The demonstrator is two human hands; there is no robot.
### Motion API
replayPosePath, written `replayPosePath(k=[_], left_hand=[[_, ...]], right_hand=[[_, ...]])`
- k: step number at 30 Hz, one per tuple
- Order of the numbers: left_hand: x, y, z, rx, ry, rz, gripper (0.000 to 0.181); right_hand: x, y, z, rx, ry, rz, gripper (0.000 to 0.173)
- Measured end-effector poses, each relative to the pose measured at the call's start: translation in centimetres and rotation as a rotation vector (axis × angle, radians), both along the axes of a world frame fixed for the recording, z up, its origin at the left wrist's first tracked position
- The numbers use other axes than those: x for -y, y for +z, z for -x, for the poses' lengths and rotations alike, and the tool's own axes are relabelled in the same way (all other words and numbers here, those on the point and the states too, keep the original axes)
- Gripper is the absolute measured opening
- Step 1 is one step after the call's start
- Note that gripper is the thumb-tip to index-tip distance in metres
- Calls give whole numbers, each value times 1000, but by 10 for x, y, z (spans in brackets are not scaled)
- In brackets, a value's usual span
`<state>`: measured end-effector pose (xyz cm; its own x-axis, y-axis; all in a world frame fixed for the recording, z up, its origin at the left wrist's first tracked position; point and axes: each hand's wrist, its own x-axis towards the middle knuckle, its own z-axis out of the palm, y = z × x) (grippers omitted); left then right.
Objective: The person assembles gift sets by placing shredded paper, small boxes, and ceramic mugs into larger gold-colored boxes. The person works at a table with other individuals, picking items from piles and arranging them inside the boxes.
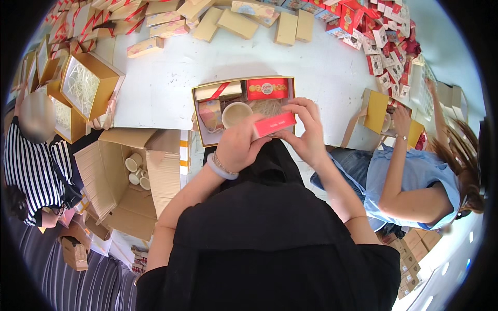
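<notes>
Between my left hand (242, 143) and my right hand (305, 130) is a small red and white carton (274, 125), held over the near right part of an open gift box (196, 116) with a gold edge. Fingers of both hands grip its ends. In the gift box, a cream box with a red ribbon (218, 91) lies at the back left, and a red butter cookie box (267, 88) at the back right. A floral-printed box (210, 113) is at the left, beside a cream mug (236, 114). Pale shredded filler (268, 107) shows at the right.
Cream cartons (237, 24) and red and white boxes (373, 46) cover the table's far side. Gold gift boxes (91, 83) with filler stand left. An open cardboard carton (128, 186) holds several mugs. A co-worker in blue (412, 182) handles another gift box (375, 110) at right; another person in stripes (33, 167) is left.
</notes>
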<state>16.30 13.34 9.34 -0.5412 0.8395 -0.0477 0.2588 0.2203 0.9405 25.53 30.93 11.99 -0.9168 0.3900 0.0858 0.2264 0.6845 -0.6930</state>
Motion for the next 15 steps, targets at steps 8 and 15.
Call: replayPosePath(k=[8,15], left_hand=[[13,-73,26,-526,-252,313,57],[44,-52,65,-470,415,306,50]], right_hand=[[-9,-77,16,355,477,-636,24],[5,-113,26,299,423,-626,19]])
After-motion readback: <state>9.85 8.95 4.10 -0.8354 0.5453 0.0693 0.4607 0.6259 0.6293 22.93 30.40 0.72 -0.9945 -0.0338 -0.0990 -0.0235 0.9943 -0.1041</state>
